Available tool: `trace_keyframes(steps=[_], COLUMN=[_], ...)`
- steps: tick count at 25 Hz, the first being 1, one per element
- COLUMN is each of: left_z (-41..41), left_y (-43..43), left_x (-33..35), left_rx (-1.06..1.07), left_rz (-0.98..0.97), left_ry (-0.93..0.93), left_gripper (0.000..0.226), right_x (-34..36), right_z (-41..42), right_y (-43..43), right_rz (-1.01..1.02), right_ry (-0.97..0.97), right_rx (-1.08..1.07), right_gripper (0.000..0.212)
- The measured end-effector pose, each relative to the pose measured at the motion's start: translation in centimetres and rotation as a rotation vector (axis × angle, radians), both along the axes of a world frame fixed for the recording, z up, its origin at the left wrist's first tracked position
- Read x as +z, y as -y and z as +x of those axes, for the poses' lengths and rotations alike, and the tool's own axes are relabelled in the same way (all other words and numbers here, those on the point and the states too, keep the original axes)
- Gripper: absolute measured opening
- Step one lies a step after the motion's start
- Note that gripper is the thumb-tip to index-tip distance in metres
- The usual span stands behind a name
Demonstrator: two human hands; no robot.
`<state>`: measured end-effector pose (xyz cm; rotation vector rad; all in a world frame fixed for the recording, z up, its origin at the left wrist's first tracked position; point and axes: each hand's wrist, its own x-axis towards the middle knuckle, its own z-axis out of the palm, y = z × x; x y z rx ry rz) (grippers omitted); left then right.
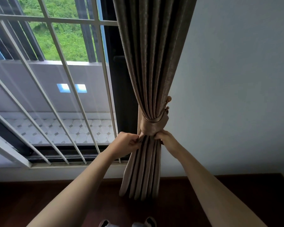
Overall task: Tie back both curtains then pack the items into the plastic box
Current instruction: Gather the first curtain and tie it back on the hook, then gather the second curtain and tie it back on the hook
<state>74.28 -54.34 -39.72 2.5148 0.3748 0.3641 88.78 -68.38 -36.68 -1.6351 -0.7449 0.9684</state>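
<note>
Curtain [147,71] pinched by L hand [127,142], R hand [166,139] just below tieback [152,127].

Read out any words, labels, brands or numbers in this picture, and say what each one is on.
None: no readable text anywhere. The curtain, its tieback, the white window bars, the wall and the dark floor are all plain, with no label or print showing.

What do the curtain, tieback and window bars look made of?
Curtain: heavy woven fabric, taupe, slight sheen; it falls in deep soft pleats.
Tieback: matching fabric band, creased where it cinches the folds.
Window bars: likely painted metal, cream, matte. They are thin, straight and hard-edged, though paint hides the base.
</note>
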Motion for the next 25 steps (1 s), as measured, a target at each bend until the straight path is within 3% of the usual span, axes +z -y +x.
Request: trace_keyframes(steps=[2, 5, 7, 11, 15, 17, 20, 22, 25], left_z=[0.3, 0.3, 0.4, 0.7, 0.7, 0.0, -1.3, -2.2, -4.3], left_y=[-0.1, 0.6, 1.1, 0.6, 1.0, 1.1, 0.1, -1.1, -4.3], left_x=[0.1, 0.4, 0.3, 0.5, 0.8, 1.7, 3.6, 4.6, 5.4], left_rx=[0.019, 0.053, 0.03, 0.112, 0.07, 0.035, 0.077, 0.162, 0.291], left_rz=[0.038, 0.118, 0.149, 0.143, 0.18, 0.186, 0.125, 0.113, 0.207], left_ry=[0.078, 0.19, 0.205, 0.199, 0.096, 0.069, 0.205, 0.252, 0.14], left_gripper=[0.02, 0.038, 0.041, 0.028, 0.024, 0.021, 0.02, 0.026, 0.035], right_x=[0.0, -1.3, -2.1, -1.8, -1.6, -1.2, 0.1, 1.2, 1.6], right_z=[0.5, 0.8, 0.5, 0.6, 0.8, 0.3, -1.3, -3.2, -6.8], right_y=[0.6, 2.0, 3.1, 4.4, 4.7, 4.9, 4.4, 3.1, -1.3], right_rz=[0.02, 0.024, -0.018, -0.206, -0.245, -0.174, 0.111, 0.24, 0.275], right_ry=[0.111, 0.556, 0.74, 0.772, 0.887, 0.875, 0.873, 0.887, 0.928], right_rx=[-0.013, -0.1, -0.125, -0.259, -0.199, -0.242, -0.331, -0.184, 0.114], right_gripper=[0.009, 0.012, 0.015, 0.012, 0.017, 0.018, 0.016, 0.01, 0.023])
